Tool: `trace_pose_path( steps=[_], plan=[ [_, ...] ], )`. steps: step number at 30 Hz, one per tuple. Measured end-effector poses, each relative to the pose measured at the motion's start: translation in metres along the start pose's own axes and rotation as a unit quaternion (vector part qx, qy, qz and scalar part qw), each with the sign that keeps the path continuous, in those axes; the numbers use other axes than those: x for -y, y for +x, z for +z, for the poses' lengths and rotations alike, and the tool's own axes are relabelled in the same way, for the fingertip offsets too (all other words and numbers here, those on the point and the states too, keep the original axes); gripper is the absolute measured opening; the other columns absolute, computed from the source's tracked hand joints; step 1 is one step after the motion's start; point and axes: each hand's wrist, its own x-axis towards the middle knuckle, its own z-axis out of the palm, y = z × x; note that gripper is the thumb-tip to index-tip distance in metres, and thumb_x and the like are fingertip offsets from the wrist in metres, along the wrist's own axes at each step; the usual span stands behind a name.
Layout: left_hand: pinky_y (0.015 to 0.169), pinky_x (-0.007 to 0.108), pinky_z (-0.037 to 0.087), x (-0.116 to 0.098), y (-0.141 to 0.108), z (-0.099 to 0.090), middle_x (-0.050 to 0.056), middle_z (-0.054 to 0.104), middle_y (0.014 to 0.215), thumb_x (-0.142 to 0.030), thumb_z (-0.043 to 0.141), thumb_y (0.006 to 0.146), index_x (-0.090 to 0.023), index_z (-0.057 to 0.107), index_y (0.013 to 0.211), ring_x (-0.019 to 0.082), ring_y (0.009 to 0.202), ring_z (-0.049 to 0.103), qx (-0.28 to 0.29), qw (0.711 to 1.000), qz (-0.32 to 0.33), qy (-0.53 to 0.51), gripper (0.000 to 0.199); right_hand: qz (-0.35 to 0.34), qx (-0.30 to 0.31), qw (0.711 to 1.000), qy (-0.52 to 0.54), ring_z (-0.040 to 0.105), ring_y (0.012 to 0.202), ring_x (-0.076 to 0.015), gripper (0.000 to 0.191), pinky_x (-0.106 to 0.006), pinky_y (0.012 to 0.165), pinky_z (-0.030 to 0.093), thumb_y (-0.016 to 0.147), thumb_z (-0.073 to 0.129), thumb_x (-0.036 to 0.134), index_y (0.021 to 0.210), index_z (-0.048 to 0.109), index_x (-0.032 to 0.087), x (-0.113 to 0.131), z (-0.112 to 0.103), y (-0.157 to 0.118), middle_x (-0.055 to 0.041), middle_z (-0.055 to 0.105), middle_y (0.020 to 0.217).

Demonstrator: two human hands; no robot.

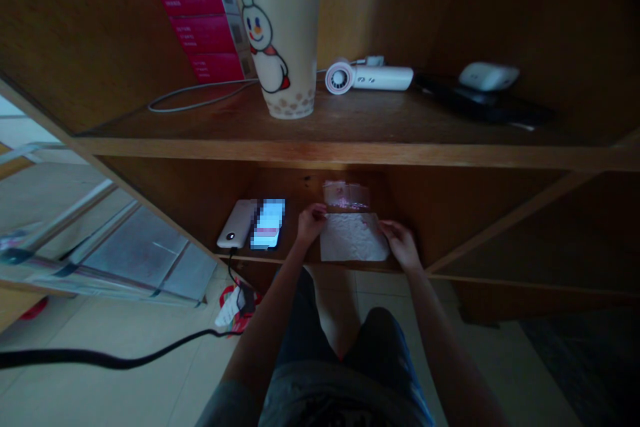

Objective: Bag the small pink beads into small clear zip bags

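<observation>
Dark shorts (345,340) lie nearest; beyond them, left hand (312,223) and right hand (401,243) seem to pinch a white paper sheet (353,238) on a wooden shelf (240,257); pulling unevenly could tear it.

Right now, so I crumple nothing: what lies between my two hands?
In the head view, a white sheet lies between your left hand and right hand, a clear plastic packet just beyond it.

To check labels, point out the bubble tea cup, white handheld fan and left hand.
bubble tea cup (300,47): head view, cup wall.
white handheld fan (385,79): head view, body.
left hand (313,223): head view, back.
</observation>
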Motion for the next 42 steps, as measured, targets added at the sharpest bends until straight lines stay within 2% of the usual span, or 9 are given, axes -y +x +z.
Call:
trace_pose_path(
  steps=[9, 16, 24, 42],
  plan=[
    [0.066, 0.022, 0.048, -0.0002, -0.0026, -0.0013, 0.001, 0.066, 0.077, 0.003, 0.051, 0.061, -0.016, 0.061, 0.081, 0.011, 0.069, 0.060, 0.017, 0.999, 0.005, 0.039, 0.030, -0.001, -0.007, 1.000, -0.012, 0.059, 0.071, -0.0195, 0.036, -0.034, 0.070, 0.046, 0.074, 0.053, 0.052, 0.082, 0.062, 0.018, -0.0027, -0.0003, -0.0001, -0.0053, 0.066, 0.075],
    [0.066, 0.022, 0.047, 0.0007, -0.0022, -0.0008, 0.001, 0.066, 0.076, -0.002, 0.053, 0.065, -0.016, 0.062, 0.079, 0.012, 0.069, 0.060, 0.016, 0.999, 0.008, 0.050, 0.022, -0.002, -0.006, 1.000, -0.006, 0.058, 0.070, -0.0194, 0.038, -0.034, 0.070, 0.045, 0.072, 0.054, 0.054, 0.080, 0.062, 0.018, -0.0037, -0.0004, 0.0009, -0.0050, 0.065, 0.074],
    [0.067, 0.022, 0.048, 0.0029, -0.0028, -0.0006, 0.001, 0.066, 0.078, -0.004, 0.054, 0.067, -0.016, 0.062, 0.080, 0.012, 0.071, 0.061, 0.015, 0.999, 0.012, 0.044, 0.020, 0.002, -0.007, 1.000, -0.008, 0.058, 0.069, -0.0192, 0.037, -0.033, 0.069, 0.045, 0.073, 0.054, 0.053, 0.080, 0.062, 0.018, -0.0038, -0.0007, 0.0008, -0.0045, 0.064, 0.071],
    [0.067, 0.023, 0.048, 0.0044, -0.0022, 0.0001, 0.002, 0.066, 0.078, -0.004, 0.054, 0.068, -0.016, 0.062, 0.080, 0.012, 0.070, 0.061, 0.013, 0.999, 0.013, 0.027, 0.019, -0.005, -0.014, 1.000, -0.012, 0.058, 0.073, -0.0197, 0.038, -0.034, 0.072, 0.045, 0.073, 0.053, 0.054, 0.081, 0.062, 0.018, -0.0013, 0.0001, 0.0000, -0.0058, 0.065, 0.078]
  ],
)
